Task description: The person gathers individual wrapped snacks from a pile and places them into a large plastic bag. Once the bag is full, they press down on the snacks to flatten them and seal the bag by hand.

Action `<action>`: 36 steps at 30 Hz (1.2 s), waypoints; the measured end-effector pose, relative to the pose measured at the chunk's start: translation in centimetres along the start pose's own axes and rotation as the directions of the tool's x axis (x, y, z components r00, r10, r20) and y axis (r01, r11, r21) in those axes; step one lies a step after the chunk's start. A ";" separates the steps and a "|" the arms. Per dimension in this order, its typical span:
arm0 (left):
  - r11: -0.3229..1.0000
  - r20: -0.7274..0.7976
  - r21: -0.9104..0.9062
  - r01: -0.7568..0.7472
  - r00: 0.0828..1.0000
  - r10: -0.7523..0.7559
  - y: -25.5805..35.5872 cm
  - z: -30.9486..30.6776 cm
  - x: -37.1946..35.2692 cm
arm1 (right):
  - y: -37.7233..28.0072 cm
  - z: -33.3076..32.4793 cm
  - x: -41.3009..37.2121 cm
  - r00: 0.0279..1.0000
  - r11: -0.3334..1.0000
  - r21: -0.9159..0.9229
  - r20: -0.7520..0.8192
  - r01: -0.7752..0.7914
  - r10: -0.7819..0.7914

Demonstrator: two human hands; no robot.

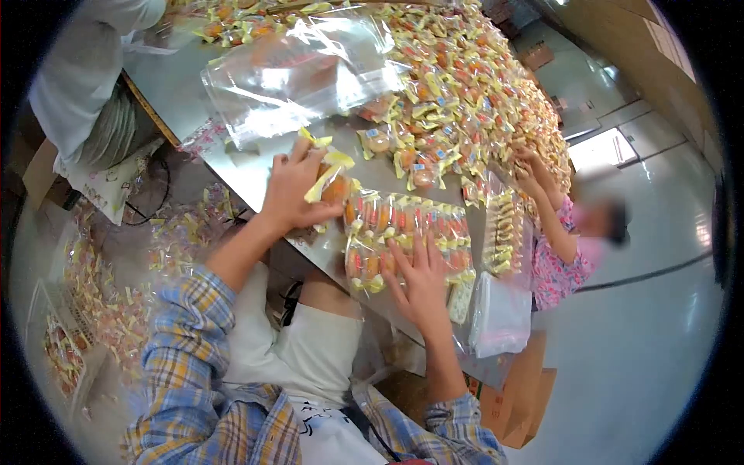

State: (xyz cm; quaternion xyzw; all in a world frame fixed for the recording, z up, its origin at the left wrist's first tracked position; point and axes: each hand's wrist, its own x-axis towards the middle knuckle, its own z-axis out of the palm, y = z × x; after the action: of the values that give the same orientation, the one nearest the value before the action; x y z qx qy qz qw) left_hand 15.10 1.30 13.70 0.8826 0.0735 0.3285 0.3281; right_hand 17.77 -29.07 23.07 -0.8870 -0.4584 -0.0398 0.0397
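My left hand (293,187) grips a small individually wrapped pastry (333,186), orange-brown in clear film with yellow ends, at the left end of a packed block. That block is a clear bag of wrapped pastries (404,216) standing in two rows at the table's near edge. Spread over the lower row, my right hand (421,279) rests on the bag with its fingers apart. Just right of it lies a pale green and white strip-like object (460,301), partly hidden. Beyond my hands spreads a large heap of loose wrapped pastries (442,101).
Clear plastic bags (302,77) lie flat at the upper left of the table (248,167). More folded bags (501,314) sit at the right edge, beside another filled bag (504,232). A co-worker (570,244) reaches into the heap. Cardboard boxes (523,395) stand below.
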 end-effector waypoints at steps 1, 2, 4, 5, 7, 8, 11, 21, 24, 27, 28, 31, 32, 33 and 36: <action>0.990 -0.019 0.114 -0.081 0.996 0.084 0.4 -0.7 -0.6 | 0.2 1.1 1.3 1.000 0.998 0.057 0.007 -0.012 0.012; 0.996 -0.140 0.073 -0.045 0.989 0.055 -0.1 0.0 -1.4 | 0.7 2.7 2.4 1.000 0.993 0.112 0.020 -0.025 0.023; 0.987 -0.166 0.132 -0.095 0.979 0.117 -0.1 0.0 -2.5 | 0.9 4.0 3.9 0.997 0.985 0.162 0.052 -0.056 0.048; 0.986 -0.188 0.127 -0.106 0.974 0.128 -0.4 0.0 -2.6 | 1.0 4.1 4.6 0.996 0.986 0.154 0.061 -0.067 0.058; 0.987 -0.227 0.104 -0.123 0.963 0.144 -0.6 0.3 -3.0 | 1.0 4.1 5.8 0.994 0.986 0.146 0.082 -0.079 0.067; 0.992 -0.237 0.061 -0.107 0.964 0.119 -0.5 0.4 -3.2 | 1.2 4.3 6.1 0.992 0.983 0.155 0.087 -0.100 0.087; 0.996 -0.316 -0.031 -0.081 0.946 0.067 -0.1 0.0 -2.7 | 2.4 5.7 7.8 0.987 0.979 0.143 0.084 -0.147 0.136; 0.639 -0.431 -0.759 -0.125 0.833 -0.348 -0.8 1.8 -5.0 | 3.8 7.3 9.7 0.991 0.985 0.125 -0.032 -0.122 0.127; 0.472 -0.299 -0.881 -0.032 0.811 -0.503 -0.7 1.4 -4.6 | 4.1 7.6 9.9 0.992 0.990 0.109 -0.072 -0.092 0.100; -0.066 -0.040 -0.993 -0.097 0.810 -0.585 -1.0 0.7 -4.0 | 4.4 7.8 10.1 0.993 0.992 0.108 -0.097 -0.058 0.069; -0.267 0.031 -0.953 -0.144 0.829 -0.558 -1.2 0.4 -3.9 | 4.3 7.8 10.1 0.992 0.992 0.112 -0.111 -0.049 0.062; -0.512 -0.076 -0.822 -0.250 0.939 -0.337 3.1 -3.9 -3.6 | 4.4 7.9 10.5 0.990 0.992 0.124 -0.135 -0.033 0.050; -0.566 -0.117 -0.784 -0.254 0.956 -0.268 4.2 -4.9 -3.8 | 4.7 8.1 10.8 0.989 0.991 0.127 -0.139 -0.029 0.047; -0.560 -0.144 -0.784 -0.269 0.955 -0.258 6.2 -5.7 -4.4 | 4.8 8.2 11.2 0.987 0.995 0.101 -0.163 0.028 -0.011; -0.543 -0.128 -0.814 -0.204 0.976 -0.174 9.1 -6.1 -7.3 | 3.9 7.0 11.9 0.989 0.999 0.007 -0.143 0.049 -0.047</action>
State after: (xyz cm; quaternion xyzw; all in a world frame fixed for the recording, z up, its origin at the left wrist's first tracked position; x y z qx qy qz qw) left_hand 4.87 -5.00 19.05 0.0887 -0.2332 0.3177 0.9148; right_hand 28.02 -20.93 17.27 -0.8702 -0.4759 -0.1018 0.0762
